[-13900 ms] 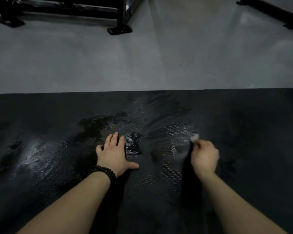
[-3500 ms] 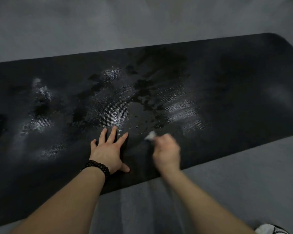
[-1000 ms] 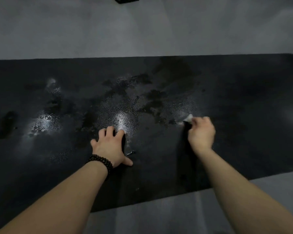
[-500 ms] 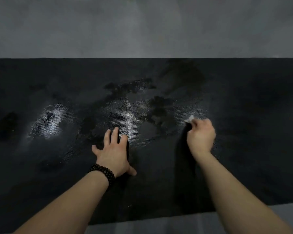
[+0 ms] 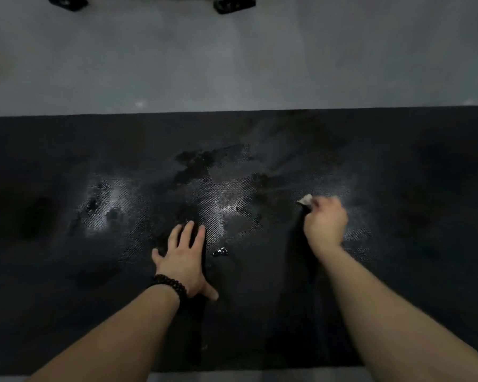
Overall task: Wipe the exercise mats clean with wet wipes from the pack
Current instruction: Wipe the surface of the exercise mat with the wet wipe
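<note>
A black exercise mat [image 5: 398,150] lies across the grey floor and fills the width of the view. Wet, shiny patches and dark blotches cover its middle. My left hand [image 5: 185,257], with a dark bead bracelet on the wrist, rests flat on the mat with fingers spread. My right hand [image 5: 324,224] is curled round a crumpled white wet wipe [image 5: 305,200], whose tip sticks out at the knuckles and touches the mat right of centre. The pack of wipes is out of view.
Grey floor [image 5: 232,64] stretches beyond the mat's far edge. Two black feet of a piece of equipment [image 5: 233,4] stand at the top edge of the view. A strip of floor shows below the mat's near edge at the bottom.
The view has tilted up a little, showing the black equipment feet again. My right hand has stayed with the wipe right of centre; my left hand remains flat on the mat.
</note>
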